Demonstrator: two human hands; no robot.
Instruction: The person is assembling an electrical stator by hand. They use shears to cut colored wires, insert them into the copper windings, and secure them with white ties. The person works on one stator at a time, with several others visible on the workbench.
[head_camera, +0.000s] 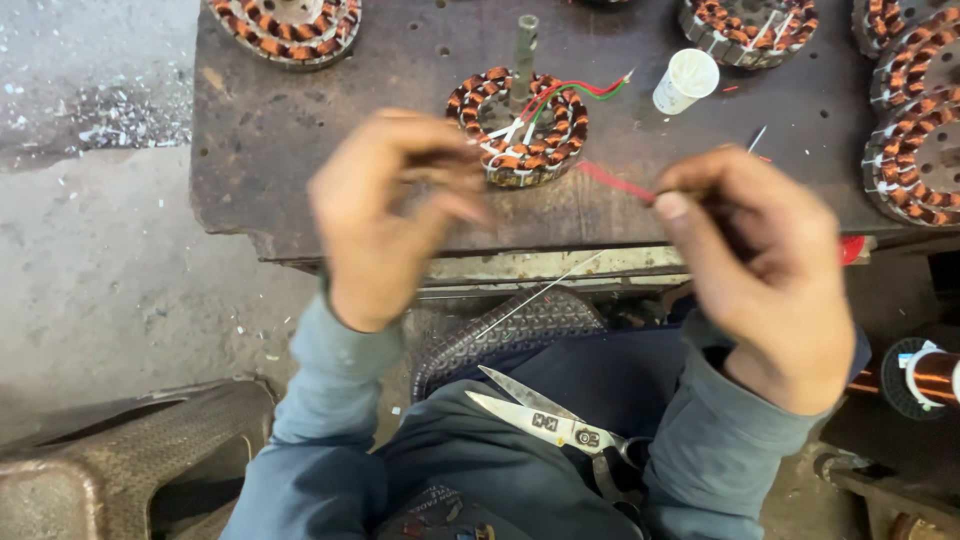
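At the nine o'clock edge of the view, a dark plastic stool (110, 450) stands on the grey concrete floor (90, 250). Up at eleven o'clock a copper-wound stator (287, 27) lies on the corner of the worn metal workbench (270, 130). The left hand (385, 215) hovers over the bench's near edge, blurred, its fingers curled in toward the thumb; what they pinch, if anything, cannot be made out. Just past its fingertips, toward twelve o'clock, a second stator (520, 125) sits around an upright metal post (524, 55), with red, green and white leads (575, 92) trailing off it. Low at six o'clock, open scissors (540, 420) rest on the person's lap. At one o'clock a small white cup (686, 80) lies tipped on the bench; its contents do not show. The right hand (760, 265) is closed, thumb and fingers pinching the end of a thin red wire (612, 182) that runs back toward the middle stator. More wound stators (915, 140) crowd two o'clock, and a spool of copper wire (925, 378) sits at four o'clock.
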